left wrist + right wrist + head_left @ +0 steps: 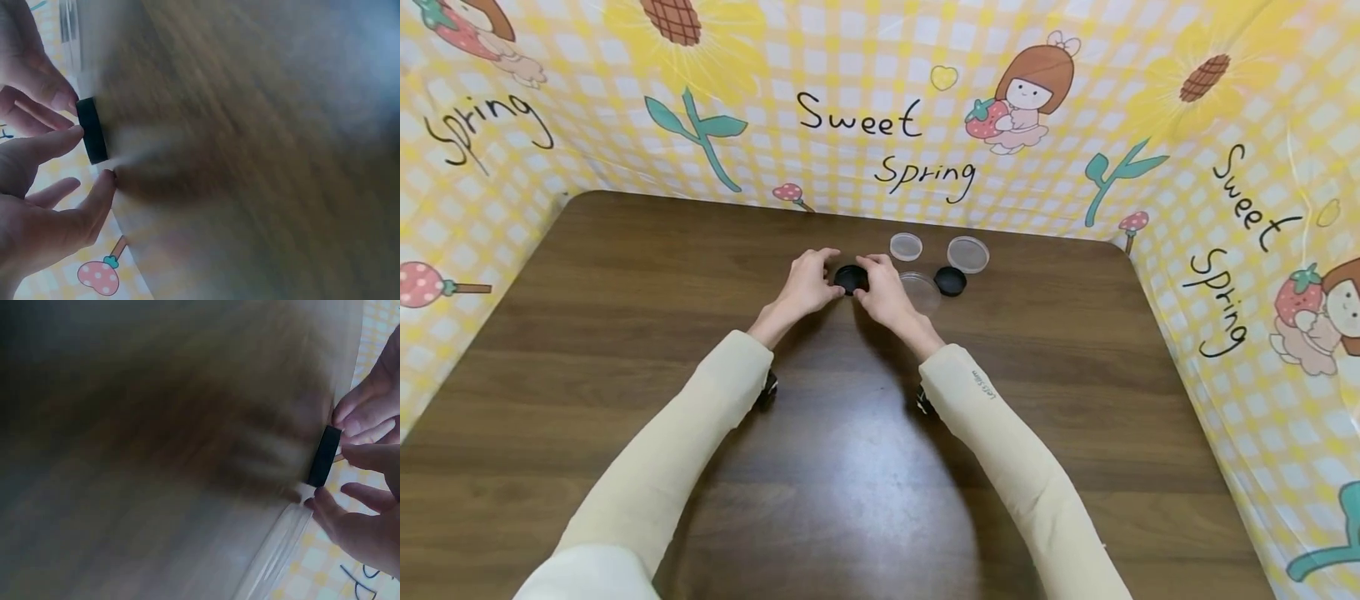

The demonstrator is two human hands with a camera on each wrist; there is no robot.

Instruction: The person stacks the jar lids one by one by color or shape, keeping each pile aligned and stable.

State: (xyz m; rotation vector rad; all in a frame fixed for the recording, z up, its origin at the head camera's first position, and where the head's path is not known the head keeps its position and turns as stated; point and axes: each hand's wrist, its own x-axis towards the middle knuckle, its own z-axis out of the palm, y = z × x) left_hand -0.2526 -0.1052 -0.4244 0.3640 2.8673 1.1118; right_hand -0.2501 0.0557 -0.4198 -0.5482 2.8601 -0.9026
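A shallow, round black lid [851, 278] with a raised rim lies between both hands near the table's back edge. My right hand [882, 292] pinches its right side, thumb at the near edge and index finger at the far edge. The left hand [806, 287] is at the opposite side. Its thumb tip meets the lid's near left edge, while the index finger extends past the rim with a gap. Seen edge-on, the black lid [92, 131] is a dark band among the fingertips in the left wrist view. A clear round dish [925, 292] is partly hidden behind the right hand.
A second black lid [951, 282] lies right of the clear dish, close by its rim. Farther back are a small clear disc [906, 247] and a larger clear disc [968, 254]. A patterned cloth [850, 83] stands along the brown wooden table's [850, 500] back edge and sides.
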